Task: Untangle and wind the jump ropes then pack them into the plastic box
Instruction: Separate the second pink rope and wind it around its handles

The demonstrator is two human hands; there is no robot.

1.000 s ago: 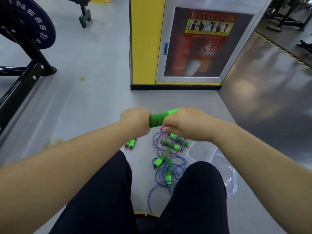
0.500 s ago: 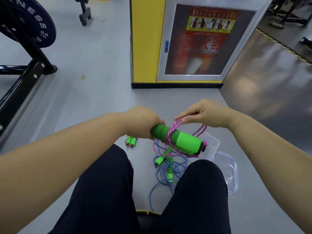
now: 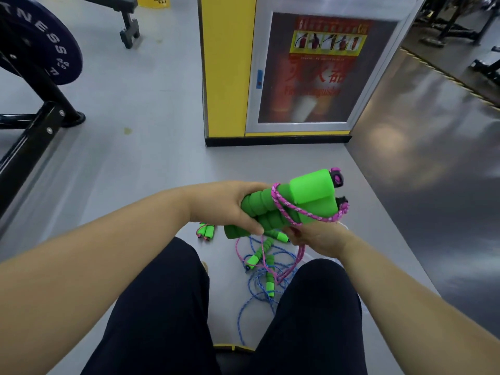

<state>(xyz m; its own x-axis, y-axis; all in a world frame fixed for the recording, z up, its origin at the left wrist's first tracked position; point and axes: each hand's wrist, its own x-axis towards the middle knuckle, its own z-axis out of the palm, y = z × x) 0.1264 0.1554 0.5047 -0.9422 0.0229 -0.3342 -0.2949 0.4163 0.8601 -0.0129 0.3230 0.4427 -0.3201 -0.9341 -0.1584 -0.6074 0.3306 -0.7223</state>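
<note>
**Left grip** (image 3: pixel 232 209): fingers and thumb closed round the ribbed ends of my two handles (image 3: pixel 308 193). They are held side by side, caps pointing up and away to the right.

**Right grip** (image 3: pixel 318 239): just under the handles, pinching the pink rope (image 3: pixel 307 214). The handles partly hide how my fingers lie.

**Pink rope:** a couple of turns cross the handles. The slack drops from my right grip to the floor between my knees.

**Change:** half a second ago my right grip was above the handles, leading the rope over them. Now it is beneath, and the handles are tipped higher. I judge another turn is going on. Winding is under way, with a good run of slack left.

**Pile** (image 3: pixel 259 280): on the floor below both grips. Blue rope and green handles, tangled, with the pink slack running through. These are not yet wound.

**Small pair** (image 3: pixel 206 230): below my left grip, apart from the pile. Whether its rope is wound I cannot tell.

**Box** (image 3: pixel 344 226): just behind my right grip, mostly hidden; only a pale edge shows. Contents not visible, so packing is unconfirmed.

**Cabinet** (image 3: pixel 305 71): well beyond the grips.
</note>
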